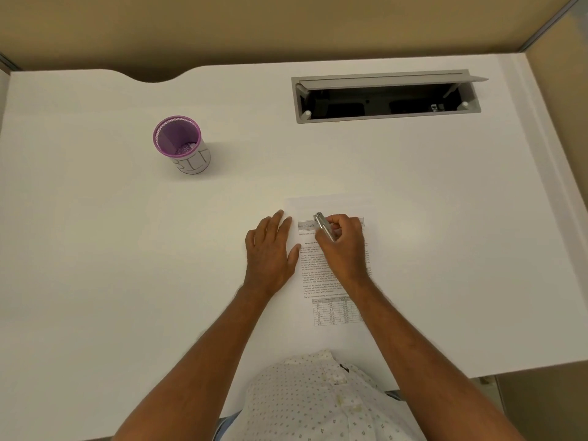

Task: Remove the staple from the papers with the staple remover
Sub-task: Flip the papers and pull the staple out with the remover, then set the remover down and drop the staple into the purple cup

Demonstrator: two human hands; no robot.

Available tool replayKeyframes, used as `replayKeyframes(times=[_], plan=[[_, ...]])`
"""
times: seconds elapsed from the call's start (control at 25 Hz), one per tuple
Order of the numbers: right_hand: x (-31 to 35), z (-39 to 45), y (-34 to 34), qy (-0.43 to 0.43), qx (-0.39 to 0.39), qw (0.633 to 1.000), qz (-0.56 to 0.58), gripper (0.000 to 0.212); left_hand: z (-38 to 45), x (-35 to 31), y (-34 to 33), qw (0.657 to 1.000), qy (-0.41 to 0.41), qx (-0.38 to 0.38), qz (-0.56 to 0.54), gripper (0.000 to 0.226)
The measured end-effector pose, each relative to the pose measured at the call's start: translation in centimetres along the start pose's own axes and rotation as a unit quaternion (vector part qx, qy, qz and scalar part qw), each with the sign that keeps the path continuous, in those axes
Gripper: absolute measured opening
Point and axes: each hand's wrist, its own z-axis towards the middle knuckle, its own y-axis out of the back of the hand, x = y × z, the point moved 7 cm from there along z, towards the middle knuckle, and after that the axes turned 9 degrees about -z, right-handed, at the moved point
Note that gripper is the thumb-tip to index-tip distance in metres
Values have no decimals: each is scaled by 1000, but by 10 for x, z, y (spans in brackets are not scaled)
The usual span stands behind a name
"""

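both hands are at the papers [334, 281] near the desk's [95, 249] front edge: the left hand [270, 249] lies flat and open on their left margin, the right hand [343, 243] grips the remover [324, 226] above the top-left corner, so the approach seems in hand, and next its tip must slide under the staple, too small to see.

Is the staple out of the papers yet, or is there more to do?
Not that I can see. The right hand already holds the staple remover over the papers, and the left hand lies flat at their left edge. The staple itself is too small to see, so pulling it out looks left.
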Motion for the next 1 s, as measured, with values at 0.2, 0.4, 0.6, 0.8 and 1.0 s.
replayKeyframes(times=[0.2, 0.4, 0.6, 0.8, 1.0], plan=[[-16, 3, 29, 82, -83, 964, -238, 27, -4, 2, -5, 999, -13, -13, 26, 63], [-9, -1, 26, 109, -106, 945, -290, 35, -3, 5, -10, 999, -12, -11, 37, 65], [31, 2, -14, 218, -8, 957, -193, 14, -2, 8, -12, 999, -13, -18, 39, 64], [31, 14, -36, 198, 31, 961, -189, 21, -2, 10, -13, 999, -12, -28, 38, 64], [37, 14, -38, 193, 7, 957, -214, 8, -1, 12, -17, 999, -12, -26, 36, 65]])
